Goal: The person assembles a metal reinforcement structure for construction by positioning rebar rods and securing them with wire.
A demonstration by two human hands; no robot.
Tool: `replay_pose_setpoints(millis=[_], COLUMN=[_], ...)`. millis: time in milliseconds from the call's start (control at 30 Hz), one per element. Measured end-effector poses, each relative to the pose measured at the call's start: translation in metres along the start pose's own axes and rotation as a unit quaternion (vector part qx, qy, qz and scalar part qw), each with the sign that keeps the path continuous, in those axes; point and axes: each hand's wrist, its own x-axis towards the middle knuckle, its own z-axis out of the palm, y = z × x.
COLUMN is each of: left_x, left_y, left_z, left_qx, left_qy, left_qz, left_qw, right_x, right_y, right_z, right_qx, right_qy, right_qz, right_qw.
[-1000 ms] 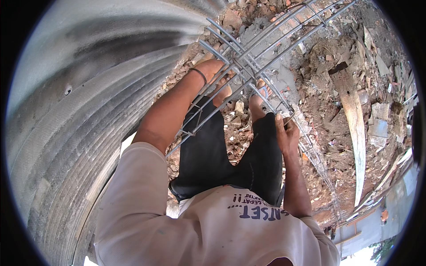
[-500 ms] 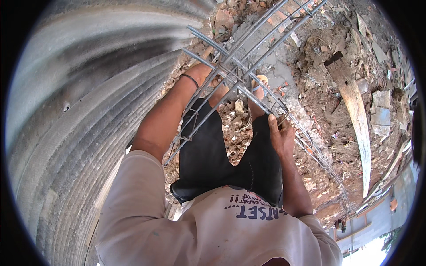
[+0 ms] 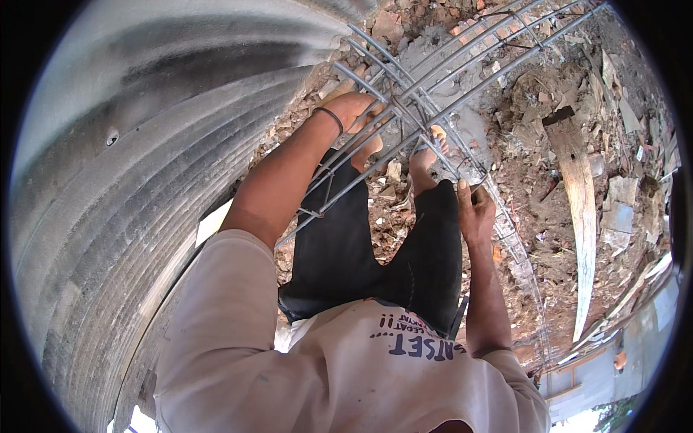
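Note:
Two steel rebar cages cross in front of my legs. The long rebar cage [image 3: 498, 63] slants from near my left knee up to the far right. The crossing rebar cage [image 3: 516, 249] runs from the corrugated wall down toward the lower right. At the crossing, my left hand [image 3: 352, 113] is closed around the bars, its fingertips partly hidden behind the steel. A dark band circles that wrist. My right hand [image 3: 476, 214] pinches a bar of the crossing cage near my right knee, thumb on top and the other fingers curled beneath.
A tall corrugated sheet wall [image 3: 137, 166] curves close along my left. Rubble and broken brick cover the soil, with a patch of grey mortar [image 3: 451, 94] under the bars. On the right lies a long weathered plank [image 3: 577, 209]; flat tile pieces [image 3: 621, 206] lie beyond it.
The cage crossing has shifted right and slightly away from me, with my left hand moving along with it. My right hand has moved a little to the right, still on the bar.

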Motion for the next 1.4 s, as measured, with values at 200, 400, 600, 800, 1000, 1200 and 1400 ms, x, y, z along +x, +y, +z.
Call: replay_pose_setpoints(millis=[200,400,600,800,1000,1200,1400], left_x=[-0.007,0.002,0.016,0.015,0.009,0.011,0.002], left_y=[-0.006,0.0,-0.001,-0.003,0.001,0.004,0.011], left_z=[0.013,-0.008,-0.006,-0.003,-0.006,0.004,-0.005], left_qx=[-0.004,0.022,0.068,0.006,0.017,0.022,0.056], left_qy=[0.001,-0.006,-0.117,-0.119,-0.042,-0.056,-0.066], left_qz=[0.019,-0.012,-0.065,-0.094,-0.103,-0.117,-0.117], left_qw=[1.0,1.0,0.989,0.988,0.994,0.991,0.989], right_x=[-0.006,-0.003,0.003,0.006,0.008,0.011,0.027], right_y=[0.012,-0.01,0.019,0.023,0.022,0.046,0.035], right_z=[0.007,0.0,0.007,0.016,0.023,0.04,0.029], right_qx=[0.024,0.012,0.005,0.004,-0.044,-0.032,-0.066], right_qy=[0.021,0.013,0.038,0.051,0.05,0.089,0.075], right_qz=[-0.006,0.023,-0.005,-0.01,-0.013,-0.042,-0.018], right_qw=[0.999,1.0,0.999,0.999,0.998,0.995,0.995])
